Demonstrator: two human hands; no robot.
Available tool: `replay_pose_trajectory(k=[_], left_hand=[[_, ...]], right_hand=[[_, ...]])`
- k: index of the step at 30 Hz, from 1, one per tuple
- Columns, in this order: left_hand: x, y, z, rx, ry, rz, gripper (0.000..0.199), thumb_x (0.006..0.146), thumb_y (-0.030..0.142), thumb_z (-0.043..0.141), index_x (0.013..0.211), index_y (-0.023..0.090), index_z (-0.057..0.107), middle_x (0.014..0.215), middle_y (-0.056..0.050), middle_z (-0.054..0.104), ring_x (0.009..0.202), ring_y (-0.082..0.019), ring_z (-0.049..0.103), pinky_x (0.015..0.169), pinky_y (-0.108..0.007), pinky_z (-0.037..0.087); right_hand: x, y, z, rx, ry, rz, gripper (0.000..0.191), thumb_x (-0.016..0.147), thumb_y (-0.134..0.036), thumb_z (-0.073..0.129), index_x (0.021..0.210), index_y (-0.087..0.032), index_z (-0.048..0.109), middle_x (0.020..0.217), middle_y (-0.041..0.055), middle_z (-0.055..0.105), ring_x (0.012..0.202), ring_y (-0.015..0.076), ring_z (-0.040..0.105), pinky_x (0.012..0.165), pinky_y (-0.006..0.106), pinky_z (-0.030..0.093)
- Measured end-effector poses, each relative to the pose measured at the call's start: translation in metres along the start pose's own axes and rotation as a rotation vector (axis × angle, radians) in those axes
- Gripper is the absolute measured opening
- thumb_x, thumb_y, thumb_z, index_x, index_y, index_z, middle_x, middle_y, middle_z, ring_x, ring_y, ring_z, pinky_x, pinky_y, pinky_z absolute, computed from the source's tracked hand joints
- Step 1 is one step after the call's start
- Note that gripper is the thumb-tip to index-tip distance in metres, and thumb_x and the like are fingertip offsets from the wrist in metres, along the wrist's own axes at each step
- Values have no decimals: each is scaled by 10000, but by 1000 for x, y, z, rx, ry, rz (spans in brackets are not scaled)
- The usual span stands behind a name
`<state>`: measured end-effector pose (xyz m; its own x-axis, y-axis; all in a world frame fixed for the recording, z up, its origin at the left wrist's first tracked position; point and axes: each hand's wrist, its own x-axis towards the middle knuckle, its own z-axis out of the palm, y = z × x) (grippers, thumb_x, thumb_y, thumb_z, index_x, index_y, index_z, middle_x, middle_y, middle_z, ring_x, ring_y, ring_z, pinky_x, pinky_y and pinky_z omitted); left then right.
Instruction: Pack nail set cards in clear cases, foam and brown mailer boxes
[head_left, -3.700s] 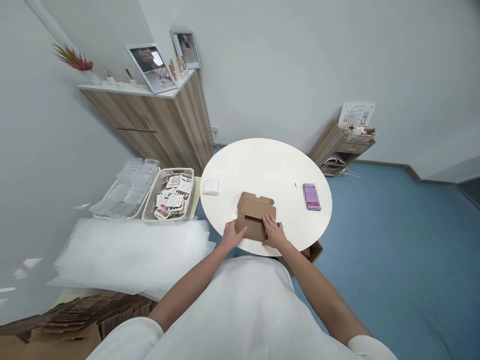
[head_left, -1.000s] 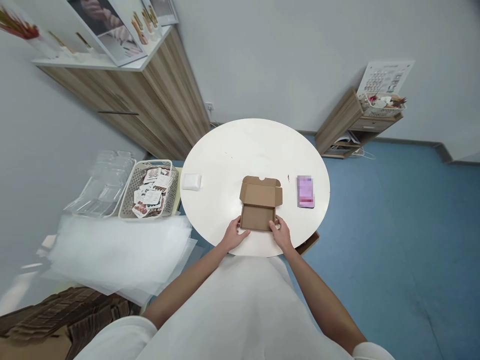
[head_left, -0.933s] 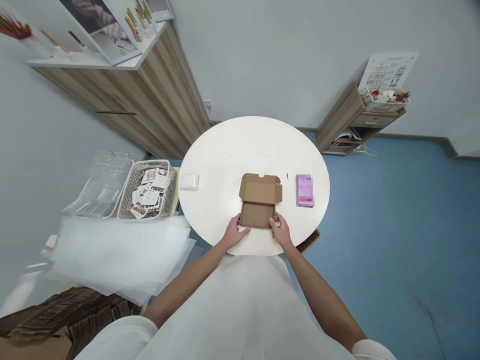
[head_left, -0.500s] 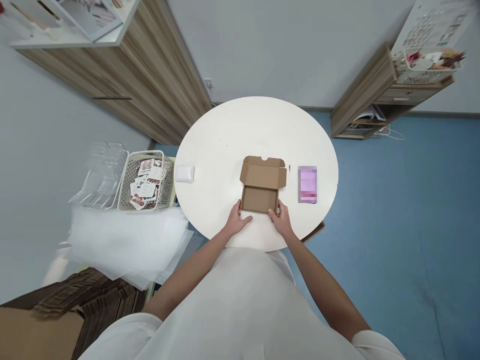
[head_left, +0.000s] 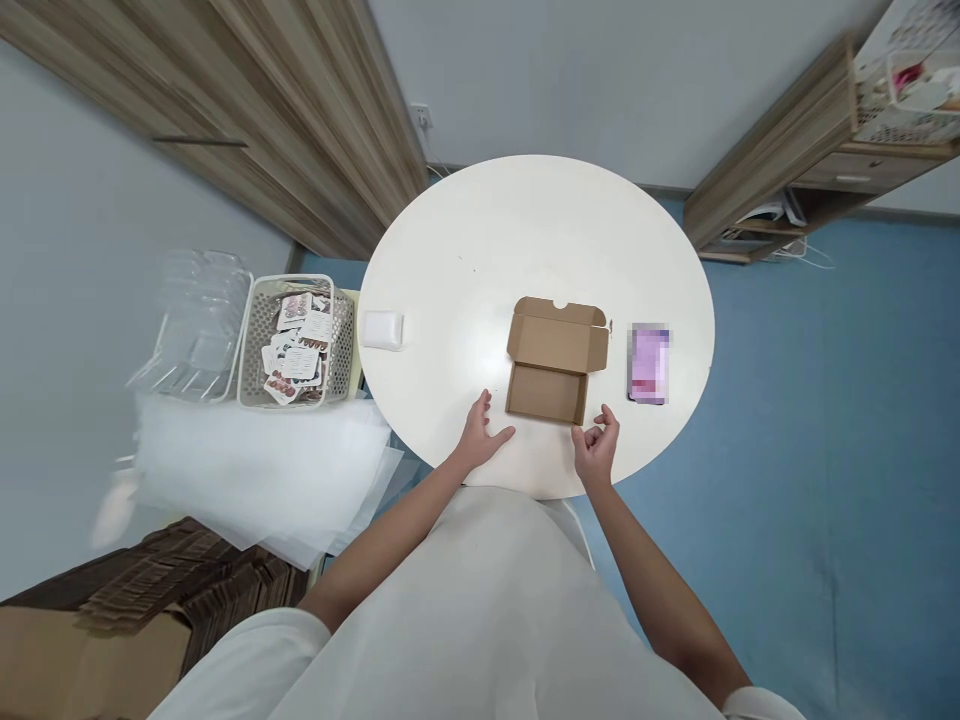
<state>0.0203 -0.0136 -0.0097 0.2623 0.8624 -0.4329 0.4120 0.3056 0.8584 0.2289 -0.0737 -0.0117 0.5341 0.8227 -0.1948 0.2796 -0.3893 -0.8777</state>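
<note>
An open brown cardboard box (head_left: pixel 547 393) lies on the round white table (head_left: pixel 450 240), its lid folded back away from me and nothing inside. My left hand (head_left: pixel 478 436) is just left of the box, fingers spread, holding nothing. By the box's lower right corner is my right hand (head_left: pixel 598 448), its fingers partly curled and apart, with nothing seen in them. Right of the box lies a purple item (head_left: pixel 649 364), blurred by pixels. A small white packet (head_left: pixel 382 329) rests at the table's left edge.
Left of the table stands a basket of printed cards (head_left: pixel 343 350), beside clear plastic trays (head_left: pixel 199 330). Translucent sheets (head_left: pixel 255 460) and a stack of flat brown cardboard (head_left: pixel 90 650) are nearer me. A wooden cabinet (head_left: pixel 300 120) and a shelf unit (head_left: pixel 772 140) stand behind.
Both hands have let go of the box and moved apart from its sides. The view has shifted, so the table and box appear farther right and higher.
</note>
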Motion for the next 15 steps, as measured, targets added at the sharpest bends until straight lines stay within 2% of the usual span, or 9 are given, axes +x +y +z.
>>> replay_pose_trajectory(k=[2, 4, 7, 9, 11, 13, 15], left_hand=[[0, -5, -18, -6, 51, -16, 795, 727, 418, 570, 1354, 240, 115, 1380, -114, 243, 1245, -218, 289, 959, -353, 340], [1, -12, -43, -4, 142, -53, 744, 736, 432, 554, 1338, 225, 170, 1367, -119, 253, 1233, -224, 306, 952, -354, 351], [4, -26, -89, 9, 319, -109, 645, 758, 425, 523, 1304, 220, 246, 1338, -115, 276, 1222, -230, 313, 941, -362, 364], [8, -35, -122, 8, 426, -119, 604, 766, 404, 516, 1287, 227, 269, 1324, -109, 286, 1212, -227, 319, 936, -361, 370], [15, -41, -153, -9, 489, -117, 596, 767, 394, 516, 1283, 227, 269, 1322, -113, 275, 1187, -222, 346, 917, -353, 386], [27, -44, -181, -15, 522, -119, 608, 764, 393, 519, 1286, 211, 266, 1320, -123, 264, 1170, -221, 364, 920, -348, 379], [42, -42, -202, 4, 530, -102, 609, 763, 378, 524, 1285, 186, 277, 1316, -131, 265, 1184, -229, 349, 957, -355, 339]], right_hand=[[-8, -14, 9, 8, 24, -69, 618, 710, -385, 523, 1255, -251, 266, 988, 32, 385, 520, 56, 325, 585, 273, 422], [-15, -32, 28, 19, -4, -123, 608, 698, -373, 541, 1238, -242, 293, 932, 20, 405, 520, 60, 323, 601, 282, 423], [-23, -66, 78, 13, -142, -102, 496, 712, -386, 529, 1159, -209, 405, 869, 23, 457, 544, 79, 367, 620, 295, 433], [-26, -88, 120, 43, -285, -7, 396, 732, -412, 504, 1069, -204, 491, 893, 41, 487, 612, 101, 432, 626, 290, 447], [-28, -107, 162, 118, -393, 159, 384, 732, -445, 495, 1042, -218, 505, 933, 45, 500, 687, 121, 483, 614, 281, 467], [-25, -121, 200, 199, -466, 304, 374, 727, -450, 508, 1025, -224, 509, 970, 46, 499, 753, 131, 518, 644, 281, 486], [-17, -132, 231, 258, -487, 390, 361, 720, -437, 530, 1015, -230, 505, 981, 42, 500, 782, 134, 536, 661, 280, 499]])
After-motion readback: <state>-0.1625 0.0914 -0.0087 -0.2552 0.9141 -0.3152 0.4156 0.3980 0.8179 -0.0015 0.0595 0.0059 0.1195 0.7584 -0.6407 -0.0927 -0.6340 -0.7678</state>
